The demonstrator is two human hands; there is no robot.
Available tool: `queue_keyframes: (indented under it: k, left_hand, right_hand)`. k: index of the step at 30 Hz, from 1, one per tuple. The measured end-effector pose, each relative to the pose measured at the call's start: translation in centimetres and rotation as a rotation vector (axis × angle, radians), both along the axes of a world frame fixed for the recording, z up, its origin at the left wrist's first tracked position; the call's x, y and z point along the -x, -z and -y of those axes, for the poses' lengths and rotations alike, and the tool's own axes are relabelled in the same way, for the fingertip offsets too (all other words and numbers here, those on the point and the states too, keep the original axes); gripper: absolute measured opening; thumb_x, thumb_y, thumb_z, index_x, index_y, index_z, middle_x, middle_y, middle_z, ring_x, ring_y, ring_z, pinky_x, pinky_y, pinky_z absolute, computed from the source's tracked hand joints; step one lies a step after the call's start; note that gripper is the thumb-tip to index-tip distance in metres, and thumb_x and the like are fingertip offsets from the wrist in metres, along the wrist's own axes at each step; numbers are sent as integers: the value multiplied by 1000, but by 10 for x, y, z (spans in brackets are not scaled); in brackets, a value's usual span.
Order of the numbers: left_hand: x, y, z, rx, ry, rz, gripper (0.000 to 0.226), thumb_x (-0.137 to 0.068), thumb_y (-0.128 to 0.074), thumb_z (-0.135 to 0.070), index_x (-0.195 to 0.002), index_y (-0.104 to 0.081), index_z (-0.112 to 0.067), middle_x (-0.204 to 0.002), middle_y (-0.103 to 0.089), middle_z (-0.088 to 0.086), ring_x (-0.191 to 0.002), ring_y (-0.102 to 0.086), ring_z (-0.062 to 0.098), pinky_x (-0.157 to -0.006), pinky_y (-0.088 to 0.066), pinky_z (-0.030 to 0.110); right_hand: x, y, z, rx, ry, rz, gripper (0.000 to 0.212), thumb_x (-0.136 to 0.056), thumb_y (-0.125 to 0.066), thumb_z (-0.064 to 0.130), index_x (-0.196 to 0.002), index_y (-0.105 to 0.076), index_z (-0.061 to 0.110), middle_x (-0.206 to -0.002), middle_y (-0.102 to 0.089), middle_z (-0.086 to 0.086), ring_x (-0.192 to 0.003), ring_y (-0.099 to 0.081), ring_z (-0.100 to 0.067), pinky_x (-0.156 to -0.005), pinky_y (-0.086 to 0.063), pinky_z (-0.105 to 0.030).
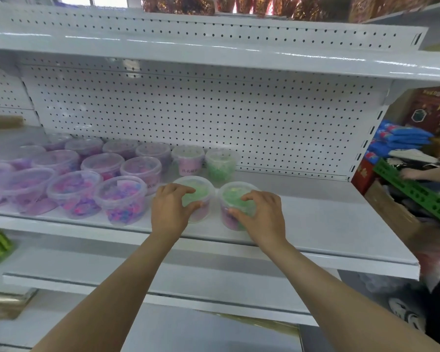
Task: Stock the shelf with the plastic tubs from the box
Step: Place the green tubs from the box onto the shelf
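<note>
Both hands on tubs at the shelf (315, 214)!
Your left hand (172, 207) fingers clamp the left green tub (203, 191), right hand (263, 215) fingers clamp the right green tub (229, 196), both in front of the pink-labelled tub (188, 160); its writing is too blurred to read.

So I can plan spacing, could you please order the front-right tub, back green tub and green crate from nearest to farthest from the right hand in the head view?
1. Front-right tub: held by the right hand.
2. Back green tub: behind, slightly left.
3. Green crate: far to the right.
</note>
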State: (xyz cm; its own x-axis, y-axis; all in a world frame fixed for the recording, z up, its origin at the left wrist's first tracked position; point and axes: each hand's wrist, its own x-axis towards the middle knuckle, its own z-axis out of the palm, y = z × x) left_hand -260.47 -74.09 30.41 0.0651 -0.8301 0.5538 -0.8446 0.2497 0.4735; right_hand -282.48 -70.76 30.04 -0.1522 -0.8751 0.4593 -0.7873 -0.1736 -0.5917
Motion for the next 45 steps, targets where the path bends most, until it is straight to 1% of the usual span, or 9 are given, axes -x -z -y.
queue_keyframes:
  k: [10, 16, 21, 24, 29, 33, 38, 42, 45]
  left_hand:
    - [-13, -2, 61, -72, -28, 2, 34, -79, -75, -34, -110, -70, -22, -118, -66, 2, -112, -54, 26, -88, -45, 37]
    - [-17, -2, 90, -82, -5, -6, 34, -78, -77, -31, -109, -70, -19, -118, -66, 4, -111, -57, 28, -88, -46, 38]
    - [-19, -1, 97, -87, -9, 10, 35, -76, -77, -34, -107, -69, -20, -117, -66, 2, -107, -58, 27, -86, -49, 39]
    - [-17, -2, 95, -118, -29, 24, 37, -77, -76, -35, -110, -68, -20, -119, -65, 4, -110, -56, 29, -89, -48, 42]
    - [-1, -16, 72, -164, -54, 48, 47, -78, -75, -31, -122, -63, -18, -131, -58, 7, -123, -46, 32, -98, -41, 43]
    - [21, -35, 42, -156, -14, 31, 49, -78, -74, -27, -124, -60, -17, -129, -58, 11, -124, -45, 32, -100, -40, 40]
    - [59, -64, -11, -147, -10, -66, 48, -84, -70, -35, -126, -58, -17, -130, -55, 9, -127, -40, 28, -96, -38, 38]
    - [91, -73, -58, -134, 3, -79, 51, -84, -69, -42, -126, -57, -15, -131, -51, 13, -124, -45, 30, -98, -41, 40]
    - [118, -76, -100, -144, -16, -86, 50, -85, -67, -43, -125, -56, -15, -131, -50, 13, -123, -44, 32, -97, -41, 42]
  right_hand:
    - [-20, -12, 66, -112, -26, -52, 60, -76, -74, 57, -123, -57, 22, -127, -55, 6, -130, -35, -12, -81, -36, -22]
    - [-29, -14, 95, -145, -10, -58, 64, -76, -74, 58, -125, -55, 22, -130, -55, 2, -131, -37, -16, -92, -42, -31]
    - [-31, -16, 104, -168, -11, -107, 66, -77, -72, 59, -127, -54, 20, -131, -56, 0, -129, -40, -19, -94, -40, -30]
    - [-31, -18, 102, -183, -20, -128, 66, -78, -72, 58, -129, -52, 20, -133, -54, -1, -129, -40, -20, -95, -40, -31]
    - [-20, -32, 83, -158, -57, -211, 64, -82, -71, 51, -133, -49, 19, -139, -48, -2, -132, -38, -23, -100, -39, -33]
    - [-1, -50, 57, -132, -91, -296, 55, -87, -68, 43, -136, -49, 23, -141, -49, -3, -131, -40, -26, -100, -43, -37]
    - [28, -75, 12, -152, -79, -284, 55, -92, -60, 49, -139, -46, 25, -139, -51, -6, -130, -43, -26, -96, -43, -37]
    - [59, -90, -36, -166, -75, -260, 57, -94, -52, 54, -142, -41, 24, -140, -50, -6, -129, -45, -26, -96, -43, -38]
    - [86, -92, -77, -168, -104, -239, 58, -94, -51, 55, -142, -41, 22, -141, -50, -5, -129, -46, -26, -96, -44, -38]
